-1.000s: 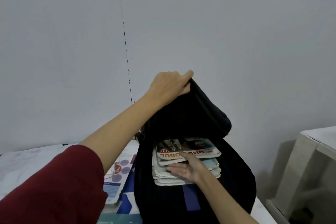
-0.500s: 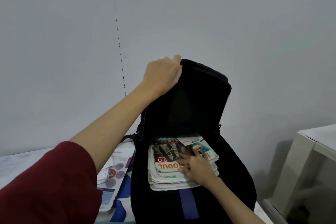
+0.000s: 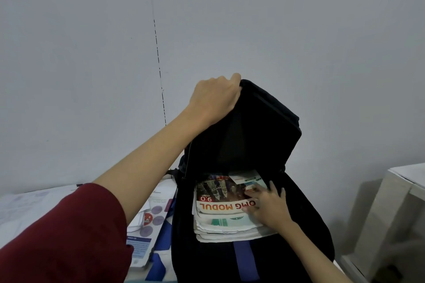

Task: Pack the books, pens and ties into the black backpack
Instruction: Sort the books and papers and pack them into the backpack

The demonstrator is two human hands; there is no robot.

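Observation:
The black backpack [image 3: 257, 135] stands upright on the table with its main compartment open. My left hand [image 3: 213, 99] grips the top edge of the back panel and holds it up. A stack of books [image 3: 220, 211] sticks out of the opening, the top one a red and white cover reading "OMG MODUL 9.0". My right hand [image 3: 266, 209] lies flat on the right part of that cover, fingers spread and pressing on it. A blue tie [image 3: 158, 266] lies on the table left of the bag. No pens are visible.
Another book [image 3: 147, 223] with purple circles lies on the white table [image 3: 27, 204] left of the backpack, partly under the tie. A grey wall stands close behind. A white cabinet [image 3: 395, 220] is at the right, apart from the table.
My left hand lifted the backpack's flap higher and straightened it. My right hand slid from the front edge of the book stack onto the top cover, and the books went deeper into the bag.

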